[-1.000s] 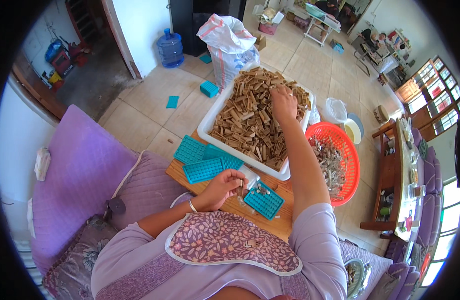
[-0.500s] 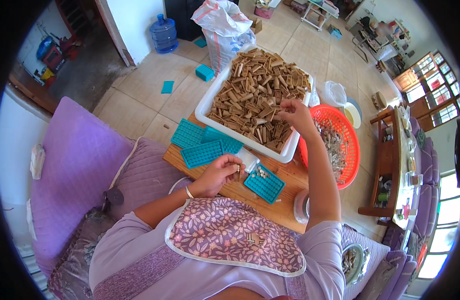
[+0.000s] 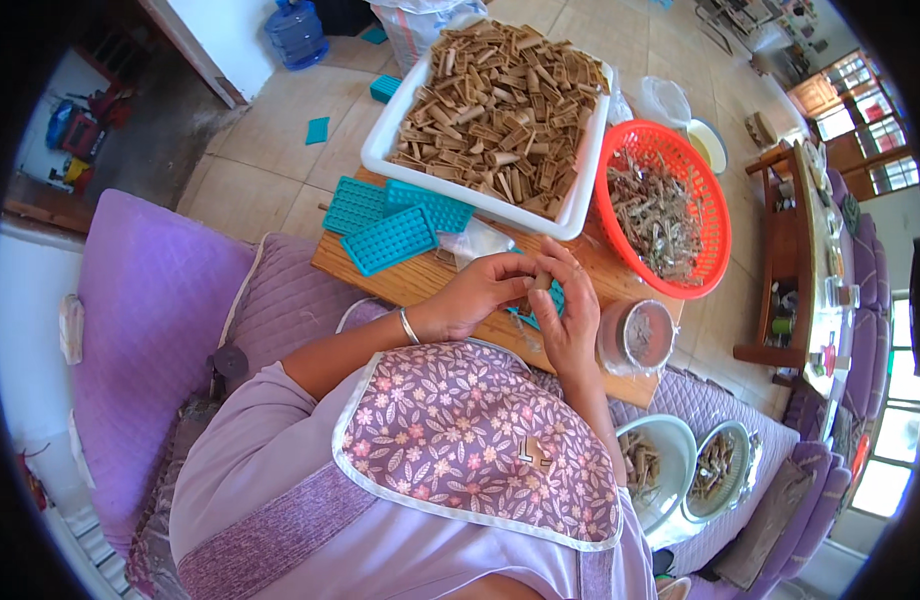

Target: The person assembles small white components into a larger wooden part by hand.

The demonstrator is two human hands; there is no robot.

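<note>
Both my hands meet over the front of the wooden table (image 3: 620, 375). Between the fingers of my left hand (image 3: 475, 298) and my right hand (image 3: 572, 318) is a small brown curved piece (image 3: 543, 281), partly covered by the fingertips. It resembles the brown half-tube pieces (image 3: 505, 110) heaped in the white tub (image 3: 380, 140) beyond. Beneath my hands lies a teal grid tray (image 3: 557, 297), mostly hidden. To the left are several more teal grid trays (image 3: 390, 241), next to a clear plastic bag (image 3: 475, 242).
An orange-red basket (image 3: 718, 235) of tangled scraps stands at the right, behind a clear round container (image 3: 605, 340). Two bowls, a pale green one (image 3: 683, 465) and a smaller one (image 3: 742, 470), sit on the purple quilted seat at lower right. A blue water jug (image 3: 296, 38) stands on the floor.
My right hand has come back from the heap in the tub to join my left hand. My left hand has shifted slightly right. The view has tipped downward.
</note>
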